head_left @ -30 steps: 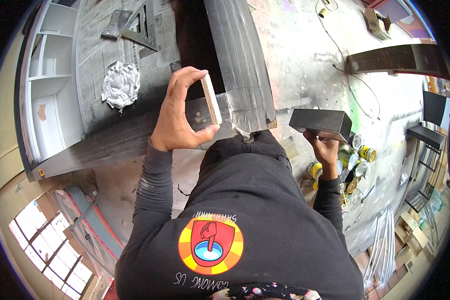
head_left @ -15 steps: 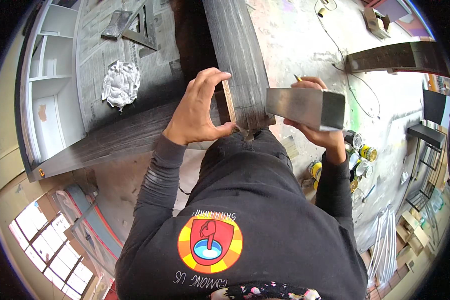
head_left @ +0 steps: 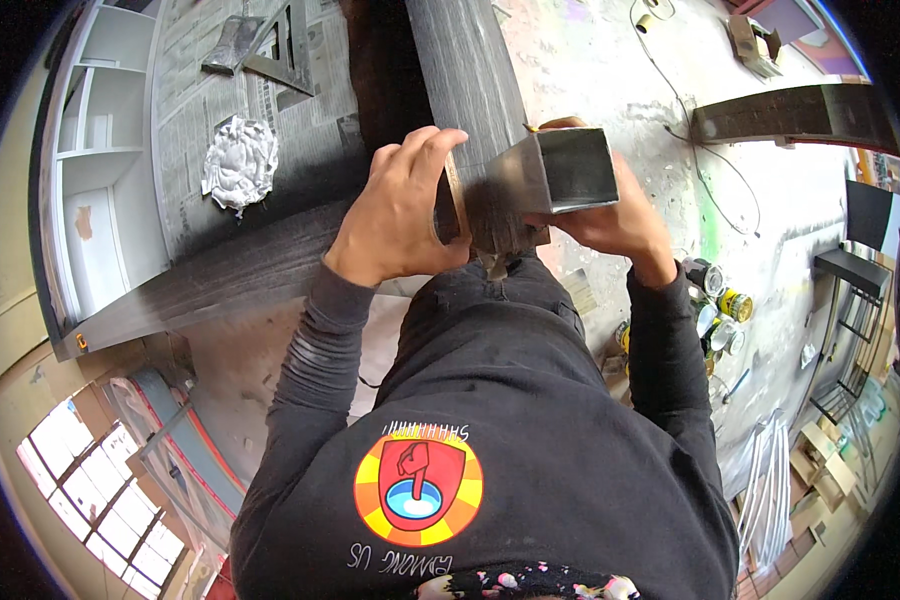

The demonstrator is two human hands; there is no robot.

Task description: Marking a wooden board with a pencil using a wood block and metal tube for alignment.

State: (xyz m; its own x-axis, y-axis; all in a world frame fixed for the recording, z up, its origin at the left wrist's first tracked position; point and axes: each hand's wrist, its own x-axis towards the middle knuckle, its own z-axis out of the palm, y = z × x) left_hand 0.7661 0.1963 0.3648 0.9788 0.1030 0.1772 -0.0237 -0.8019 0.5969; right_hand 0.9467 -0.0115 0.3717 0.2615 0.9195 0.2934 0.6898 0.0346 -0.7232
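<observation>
In my right hand (head_left: 625,228) is a short square metal tube (head_left: 525,170), gripped from below and behind, its dark open end tilted toward me. A thin pencil-like stick with a yellow tip (head_left: 532,128) pokes out by the right fingers. My left hand (head_left: 395,210) spans a small flat piece of wood (head_left: 455,198) with a pale edge, thumb at the near end and fingers at the far end. This piece stands on edge at the corner of a dark wood-grained frame (head_left: 465,60). The tube's far end overlaps the frame's bar, and contact is unclear.
Left of the frame lie a crumpled white cloth (head_left: 240,162) and a triangular square (head_left: 288,60) on newspaper, beside a white shelf unit (head_left: 110,190). Paint cans (head_left: 735,305), a dark beam (head_left: 795,115), a cable (head_left: 705,150) and a black stool (head_left: 850,270) stand or lie to the right.
My right hand has brought the tube left, over the frame's bar, and turned its open end more toward me. The left hand has shifted only slightly, keeping its grip on the wood piece.
</observation>
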